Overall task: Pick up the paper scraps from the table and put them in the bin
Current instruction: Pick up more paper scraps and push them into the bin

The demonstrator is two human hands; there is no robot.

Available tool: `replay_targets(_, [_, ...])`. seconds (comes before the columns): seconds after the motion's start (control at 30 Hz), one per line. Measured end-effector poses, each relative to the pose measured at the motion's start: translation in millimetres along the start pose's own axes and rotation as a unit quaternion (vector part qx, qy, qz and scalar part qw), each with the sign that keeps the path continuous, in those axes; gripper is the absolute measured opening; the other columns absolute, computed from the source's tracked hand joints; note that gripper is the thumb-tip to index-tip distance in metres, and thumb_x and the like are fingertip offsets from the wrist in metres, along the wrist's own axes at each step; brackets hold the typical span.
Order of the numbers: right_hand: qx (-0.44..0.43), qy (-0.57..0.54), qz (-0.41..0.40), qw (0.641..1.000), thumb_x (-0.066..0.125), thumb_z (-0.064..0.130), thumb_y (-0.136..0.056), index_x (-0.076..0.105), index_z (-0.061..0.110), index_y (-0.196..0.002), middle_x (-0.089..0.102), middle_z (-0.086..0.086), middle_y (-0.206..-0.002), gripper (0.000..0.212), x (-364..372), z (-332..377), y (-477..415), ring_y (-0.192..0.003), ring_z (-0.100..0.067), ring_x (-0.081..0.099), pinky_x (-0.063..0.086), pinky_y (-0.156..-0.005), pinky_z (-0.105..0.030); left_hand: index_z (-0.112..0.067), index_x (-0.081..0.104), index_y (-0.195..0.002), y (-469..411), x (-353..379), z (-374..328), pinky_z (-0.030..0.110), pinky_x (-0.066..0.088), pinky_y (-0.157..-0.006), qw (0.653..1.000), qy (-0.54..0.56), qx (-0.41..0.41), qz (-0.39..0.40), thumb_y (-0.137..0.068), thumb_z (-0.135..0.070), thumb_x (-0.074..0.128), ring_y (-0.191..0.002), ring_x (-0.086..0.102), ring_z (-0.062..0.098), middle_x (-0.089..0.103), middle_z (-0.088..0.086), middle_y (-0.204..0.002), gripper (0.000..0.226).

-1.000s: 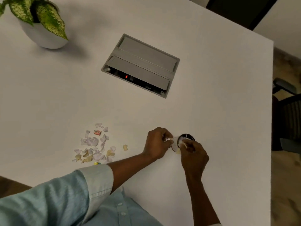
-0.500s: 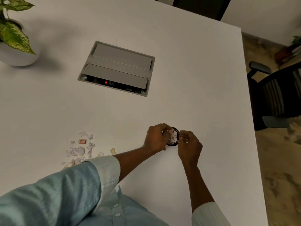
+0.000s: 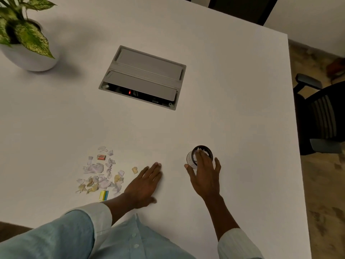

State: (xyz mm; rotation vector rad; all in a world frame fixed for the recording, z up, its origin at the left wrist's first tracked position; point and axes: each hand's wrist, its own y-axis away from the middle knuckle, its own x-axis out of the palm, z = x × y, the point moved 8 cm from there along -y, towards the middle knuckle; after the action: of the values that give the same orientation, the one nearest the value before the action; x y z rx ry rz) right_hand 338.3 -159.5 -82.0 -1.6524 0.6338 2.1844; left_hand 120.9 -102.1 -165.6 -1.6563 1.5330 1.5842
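Observation:
A loose pile of several white and yellowish paper scraps (image 3: 100,172) lies on the white table (image 3: 233,90), left of centre. One yellowish scrap (image 3: 134,170) sits apart, just left of my left hand (image 3: 144,184), which lies flat and empty on the table with fingers together. A small round bin with a black rim (image 3: 203,149) stands to the right and holds white scraps. My right hand (image 3: 204,174) hovers over the bin's near side, fingers spread, fingertips over its mouth, holding nothing.
A grey cable box (image 3: 143,77) is set into the table further back. A potted plant (image 3: 24,40) stands at the far left. A small yellow and blue piece (image 3: 103,195) lies below the pile. A black office chair (image 3: 324,114) is beyond the table's right edge.
Both hands have let go at the bin. My left hand has moved left and down flat toward the scrap pile; my right hand has opened above the bin.

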Motion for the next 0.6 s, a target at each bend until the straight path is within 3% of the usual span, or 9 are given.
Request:
replay_targets(0.1, [0.0, 0.046, 0.016, 0.999, 0.032, 0.066, -0.1, 0.038, 0.02, -0.151, 0.042, 0.002, -0.157, 0.068, 7, 2, -3, -0.147, -0.016, 0.036, 0.007, -0.125, -0.053, -0.01, -0.016, -0.161, 5, 11, 5, 0.051, -0.016, -0.125, 0.999, -0.022, -0.008, 0.029, -0.083, -0.058, 0.075, -0.153, -0.034, 0.031, -0.037, 0.013, -0.165, 0.129])
replay_targets(0.2, [0.006, 0.085, 0.046, 0.995, 0.026, 0.066, -0.1, 0.035, 0.018, -0.153, 0.04, 0.0, -0.159, 0.072, 13, 4, -4, -0.15, -0.017, 0.032, 0.004, -0.124, -0.055, -0.01, -0.017, -0.161, 4, 11, 7, 0.055, -0.012, -0.126, 0.998, -0.028, -0.011, 0.048, -0.08, -0.055, 0.08, -0.153, -0.034, 0.031, -0.038, 0.014, -0.164, 0.134])
replay_targets(0.33, [0.021, 0.055, 0.054, 0.997, 0.031, 0.062, -0.102, 0.036, 0.018, -0.153, 0.039, 0.0, -0.16, 0.068, 12, 6, -5, -0.151, -0.017, 0.03, 0.005, -0.124, -0.055, -0.01, -0.016, -0.162, 5, 11, 9, 0.054, -0.011, -0.126, 0.998, -0.021, -0.014, 0.065, -0.082, -0.045, 0.082, -0.153, -0.033, 0.029, -0.038, 0.012, -0.165, 0.131])
replay_targets(0.47, [0.013, 0.009, -0.06, 0.998, 0.052, 0.045, -0.101, 0.056, 0.017, -0.137, 0.056, -0.005, -0.146, 0.046, -10, 14, 1, -0.139, -0.024, 0.047, 0.024, -0.119, -0.054, -0.007, -0.004, -0.164, 6, 4, 11, 0.051, 0.0, -0.13, 0.997, -0.006, -0.009, 0.075, -0.092, -0.032, 0.074, -0.153, -0.03, 0.027, -0.028, 0.014, -0.169, 0.109])
replay_targets(0.6, [-0.022, -0.009, -0.157, 0.987, 0.071, 0.018, -0.085, 0.063, 0.013, -0.126, 0.057, -0.011, -0.136, 0.042, -23, 26, 14, -0.128, -0.034, 0.052, 0.042, -0.104, -0.051, 0.0, 0.023, -0.159, 13, -3, 11, 0.047, 0.009, -0.13, 0.998, 0.016, -0.004, 0.062, -0.098, -0.031, 0.066, -0.16, -0.006, 0.034, -0.004, 0.021, -0.172, 0.081])
